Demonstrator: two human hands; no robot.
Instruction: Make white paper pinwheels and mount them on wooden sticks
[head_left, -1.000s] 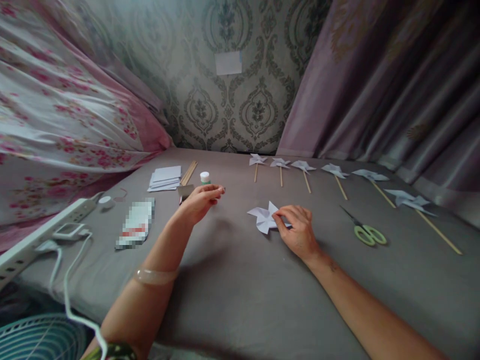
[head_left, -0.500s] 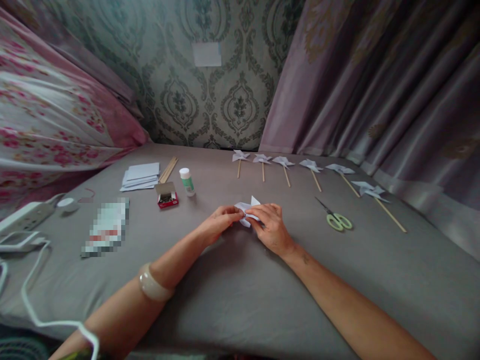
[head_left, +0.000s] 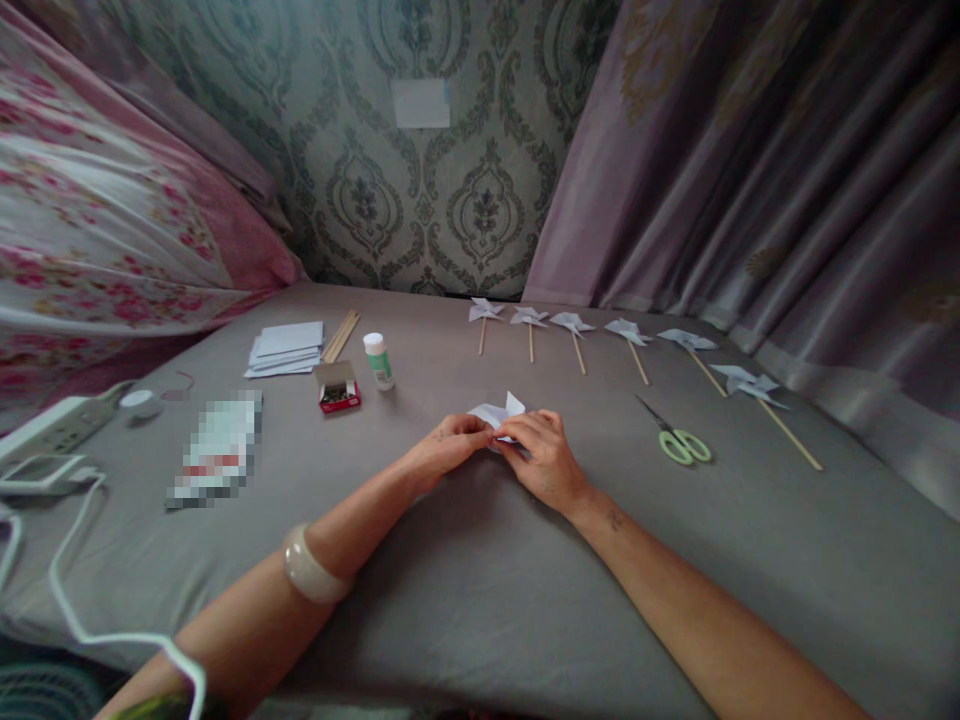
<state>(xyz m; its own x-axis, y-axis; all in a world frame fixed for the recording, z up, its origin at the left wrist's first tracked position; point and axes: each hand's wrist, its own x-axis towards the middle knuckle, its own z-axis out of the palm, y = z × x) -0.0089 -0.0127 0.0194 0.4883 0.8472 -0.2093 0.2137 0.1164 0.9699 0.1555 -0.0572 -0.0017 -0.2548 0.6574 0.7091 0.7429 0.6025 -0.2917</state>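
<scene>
Both hands meet over a folded white paper pinwheel (head_left: 489, 412) at the middle of the grey-covered surface. My left hand (head_left: 452, 443) pinches its left side between thumb and fingers. From the right, my right hand (head_left: 541, 455) grips the paper near its centre, fingertips almost touching those of the left. One pointed blade stands up behind the fingers. The fingers hide most of the pinwheel's centre, so whether a pin is there cannot be told. A pale bangle (head_left: 309, 566) circles the left forearm.
Several finished pinwheels on sticks (head_left: 574, 325) lie in a row behind and right. Green-handled scissors (head_left: 679, 443) lie right. Left are a glue stick (head_left: 379, 365), a red box of small metal pieces (head_left: 340, 397), wooden sticks (head_left: 341, 336), stacked paper (head_left: 285, 350) and a power strip (head_left: 64, 430).
The fingers of both hands have closed in further over the paper's centre, covering more of it. The whole view has shifted slightly; the things lying around stay in place.
</scene>
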